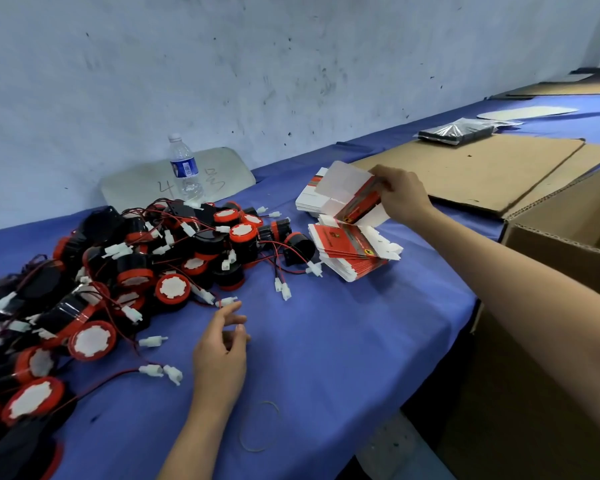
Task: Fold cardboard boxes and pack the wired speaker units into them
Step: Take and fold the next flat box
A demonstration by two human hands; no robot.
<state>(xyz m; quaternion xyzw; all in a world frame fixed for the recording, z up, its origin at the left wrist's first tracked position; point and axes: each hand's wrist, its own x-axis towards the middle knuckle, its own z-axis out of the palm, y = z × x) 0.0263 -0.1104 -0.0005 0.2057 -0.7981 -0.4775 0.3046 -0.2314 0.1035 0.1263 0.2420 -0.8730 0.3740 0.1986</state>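
— Speaker units, where?
— Heaped across left and centre of frame on blue cloth, red-and-black, wires tangled, white plugs spilling toward the middle.
— Right hand?
— Upper centre-right, pinching a flat box by its edge, tilted, lifted just above stack of flat boxes.
— Left hand?
— Lower centre, just beside the heap, fingers loosely curled, gripping nothing.
— Anything else?
— Water bottle upright behind the heap; rubber band near bottom centre; open carton at right edge; cardboard sheet upper right.
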